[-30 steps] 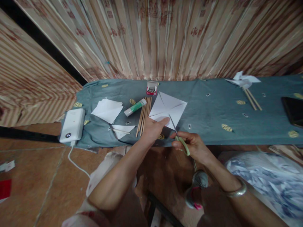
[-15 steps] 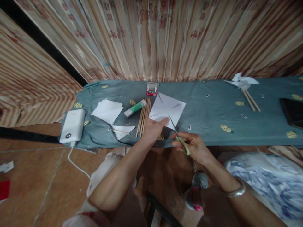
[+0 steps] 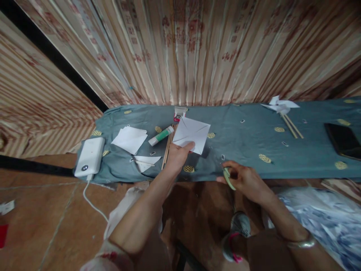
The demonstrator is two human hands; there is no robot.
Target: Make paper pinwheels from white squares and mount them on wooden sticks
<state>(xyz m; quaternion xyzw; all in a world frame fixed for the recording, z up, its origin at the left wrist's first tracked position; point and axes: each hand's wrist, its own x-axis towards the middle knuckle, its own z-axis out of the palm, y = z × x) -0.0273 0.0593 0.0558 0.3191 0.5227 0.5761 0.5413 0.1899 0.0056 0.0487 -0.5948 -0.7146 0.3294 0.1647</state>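
Note:
My left hand pinches a white square of paper by its near edge, thumb on top. Slits or creases run from the paper's corners toward its middle. To the right, my right hand grips a pair of scissors by its pale green handles; the blades are blurred and apart from the paper. Close to the left hand lie several thin wooden sticks, partly covered by that hand and the paper. A glue stick with a green label rests left of them. Behind the paper stands a small open red-and-white box.
On the cloth-covered table, a stack of white paper and a paper scrap lie left. A white power bank with a cable sits at the left end. Paper pinwheels on sticks and a black phone are at right.
My right hand has drawn the scissors away from the paper, right and toward me. The paper in my left hand has shifted slightly left.

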